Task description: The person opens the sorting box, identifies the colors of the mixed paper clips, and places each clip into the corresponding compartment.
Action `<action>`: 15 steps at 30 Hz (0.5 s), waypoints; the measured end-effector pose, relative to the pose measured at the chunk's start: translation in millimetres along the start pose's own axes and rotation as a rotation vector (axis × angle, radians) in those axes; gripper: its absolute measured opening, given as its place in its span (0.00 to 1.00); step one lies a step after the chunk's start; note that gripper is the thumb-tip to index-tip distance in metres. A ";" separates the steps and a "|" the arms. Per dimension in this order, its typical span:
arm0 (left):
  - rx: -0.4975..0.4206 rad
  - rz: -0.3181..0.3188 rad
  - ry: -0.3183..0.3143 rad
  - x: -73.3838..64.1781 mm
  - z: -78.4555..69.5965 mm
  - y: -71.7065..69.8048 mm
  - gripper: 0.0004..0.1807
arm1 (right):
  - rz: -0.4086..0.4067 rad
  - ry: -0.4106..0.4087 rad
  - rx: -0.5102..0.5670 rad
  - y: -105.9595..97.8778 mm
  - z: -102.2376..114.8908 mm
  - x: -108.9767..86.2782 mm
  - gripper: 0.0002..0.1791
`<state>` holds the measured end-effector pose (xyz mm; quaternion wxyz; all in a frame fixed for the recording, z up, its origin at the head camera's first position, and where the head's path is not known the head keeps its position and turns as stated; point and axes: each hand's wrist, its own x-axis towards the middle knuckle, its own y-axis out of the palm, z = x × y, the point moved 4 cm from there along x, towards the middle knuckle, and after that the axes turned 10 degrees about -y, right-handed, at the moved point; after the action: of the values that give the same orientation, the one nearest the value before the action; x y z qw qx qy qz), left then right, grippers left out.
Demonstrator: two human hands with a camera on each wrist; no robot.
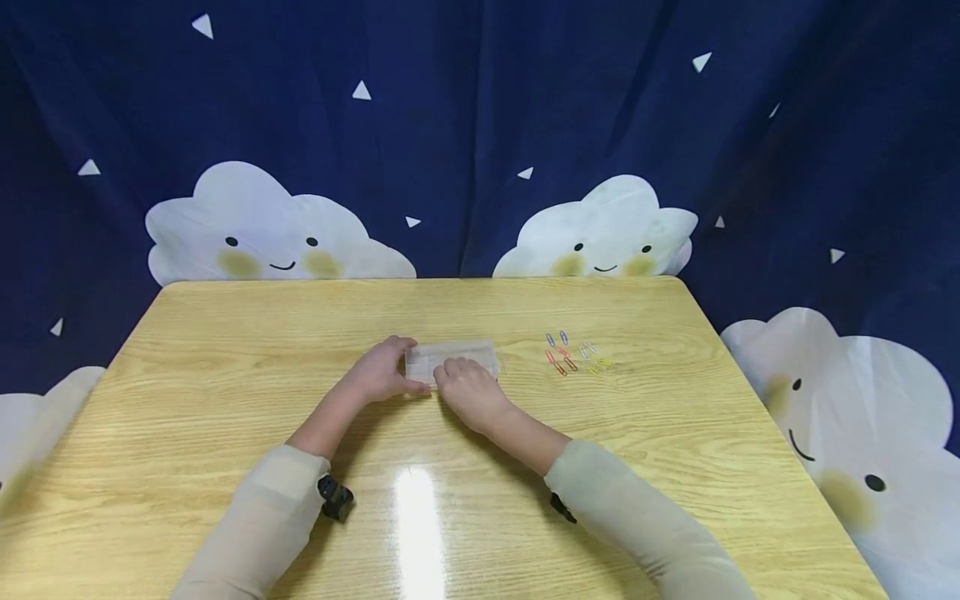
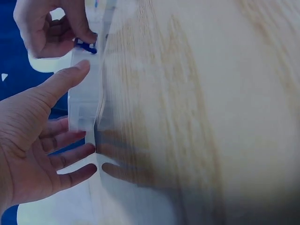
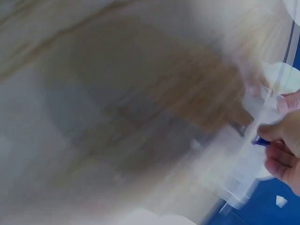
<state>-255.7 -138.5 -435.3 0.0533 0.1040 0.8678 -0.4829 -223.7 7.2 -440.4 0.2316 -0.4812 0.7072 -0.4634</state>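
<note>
A clear plastic box (image 1: 452, 351) lies on the wooden table in front of the person. At its left end the left hand (image 1: 384, 372) holds it, thumb along the near side and index finger at the far side; the lower fingers are spread in the left wrist view. Over the box's near edge, the right hand (image 1: 471, 392) pinches a small dark-blue piece (image 2: 86, 46) between thumb and fingers, which looks like a paper clip but is mostly covered. In the right wrist view, the blue piece (image 3: 260, 140) shows at the fingertips against the blurred box.
Right of the box lie several loose paper clips (image 1: 564, 360) in blue, red, brown, white and yellow. The wooden table (image 1: 225, 350) ends at a dark-blue curtain (image 1: 450, 125) with clouds. Black wrist cameras, including the left one (image 1: 335, 498), sit by the sleeves.
</note>
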 end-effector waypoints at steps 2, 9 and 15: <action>0.006 -0.002 0.002 0.4 0.5 0.4 0.47 | 0.011 -0.014 -0.004 1.9 2.6 -0.9 0.06; 0.029 -0.015 0.019 0.7 -2.8 -2.7 0.46 | 0.053 -0.026 -0.025 -2.6 2.7 -0.2 0.04; 0.056 -0.008 0.025 -2.1 -5.9 -4.7 0.46 | 0.152 -0.051 0.080 -5.1 3.7 -0.2 0.06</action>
<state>-254.7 -136.2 -427.9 0.0374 0.1082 0.8550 -0.5058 -218.4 5.3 -437.6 0.3030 -0.4281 0.7164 -0.4601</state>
